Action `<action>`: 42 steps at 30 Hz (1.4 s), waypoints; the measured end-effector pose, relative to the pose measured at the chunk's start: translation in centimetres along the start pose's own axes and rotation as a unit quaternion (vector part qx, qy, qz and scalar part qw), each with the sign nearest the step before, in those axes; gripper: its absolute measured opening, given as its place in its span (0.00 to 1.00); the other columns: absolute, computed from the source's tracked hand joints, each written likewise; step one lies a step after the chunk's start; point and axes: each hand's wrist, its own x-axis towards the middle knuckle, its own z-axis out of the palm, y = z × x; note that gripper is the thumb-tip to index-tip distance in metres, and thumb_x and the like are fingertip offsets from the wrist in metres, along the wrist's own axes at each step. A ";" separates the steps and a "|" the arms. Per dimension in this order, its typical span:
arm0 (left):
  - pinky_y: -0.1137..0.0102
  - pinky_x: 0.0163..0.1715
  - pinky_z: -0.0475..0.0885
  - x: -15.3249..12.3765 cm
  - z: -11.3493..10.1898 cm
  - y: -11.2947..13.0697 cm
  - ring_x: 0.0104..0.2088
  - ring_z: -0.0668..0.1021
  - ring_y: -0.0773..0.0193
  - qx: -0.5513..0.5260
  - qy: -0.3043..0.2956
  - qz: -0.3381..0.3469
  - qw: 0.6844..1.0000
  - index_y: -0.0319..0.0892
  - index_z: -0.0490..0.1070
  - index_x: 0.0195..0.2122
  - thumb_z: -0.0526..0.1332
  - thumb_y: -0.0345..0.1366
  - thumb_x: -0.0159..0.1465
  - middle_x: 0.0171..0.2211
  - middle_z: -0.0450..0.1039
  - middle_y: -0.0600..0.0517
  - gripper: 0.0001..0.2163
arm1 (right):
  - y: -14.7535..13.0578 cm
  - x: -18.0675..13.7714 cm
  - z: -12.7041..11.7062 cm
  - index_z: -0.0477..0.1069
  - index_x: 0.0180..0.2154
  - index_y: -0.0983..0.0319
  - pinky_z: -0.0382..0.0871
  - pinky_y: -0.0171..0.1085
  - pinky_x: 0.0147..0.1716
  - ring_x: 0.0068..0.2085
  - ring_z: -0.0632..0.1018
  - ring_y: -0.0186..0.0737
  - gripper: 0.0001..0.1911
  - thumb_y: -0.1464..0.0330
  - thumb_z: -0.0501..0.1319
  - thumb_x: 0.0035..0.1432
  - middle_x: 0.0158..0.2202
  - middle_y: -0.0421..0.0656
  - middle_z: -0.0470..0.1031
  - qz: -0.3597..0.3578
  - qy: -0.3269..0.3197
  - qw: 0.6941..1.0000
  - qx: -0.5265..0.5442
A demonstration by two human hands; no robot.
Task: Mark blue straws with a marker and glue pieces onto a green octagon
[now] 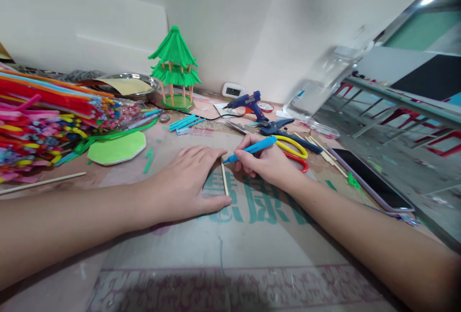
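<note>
My left hand (187, 182) lies flat on the cardboard-covered table (252, 245), fingers stretched out, its thumb and fingertips resting against a thin wooden stick (224, 180). My right hand (268, 162) is closed round a blue pen (252, 150), and the pen's tip touches the far end of the stick. Both forearms reach in from the bottom corners.
A heap of coloured pipe cleaners (46, 120) fills the left. A green pagoda model (175, 67) stands at the back by a metal dish (133, 86). A blue glue gun (248, 103), pliers and scissors (291, 146), sticks and a phone (370, 180) lie to the right. A green paper octagon (117, 149) lies left.
</note>
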 end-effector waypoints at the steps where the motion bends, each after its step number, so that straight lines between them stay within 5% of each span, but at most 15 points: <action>1: 0.44 0.65 0.67 0.0 0.0 0.0 0.63 0.73 0.39 0.000 -0.001 0.001 1.000 0.39 0.64 0.66 0.67 0.55 0.64 0.63 0.71 0.37 0.36 | 0.0 0.0 0.0 0.67 0.33 0.59 0.63 0.29 0.17 0.17 0.69 0.29 0.11 0.63 0.67 0.59 0.22 0.38 0.79 0.000 -0.001 1.000 0.002; 42: 0.45 0.66 0.66 0.0 0.0 0.0 0.63 0.73 0.39 0.003 0.000 -0.006 1.000 0.38 0.66 0.64 0.67 0.55 0.63 0.62 0.72 0.37 0.34 | -0.2 -0.4 0.0 0.66 0.33 0.59 0.61 0.28 0.15 0.16 0.67 0.28 0.12 0.63 0.67 0.58 0.21 0.39 0.79 0.030 -0.024 0.999 0.001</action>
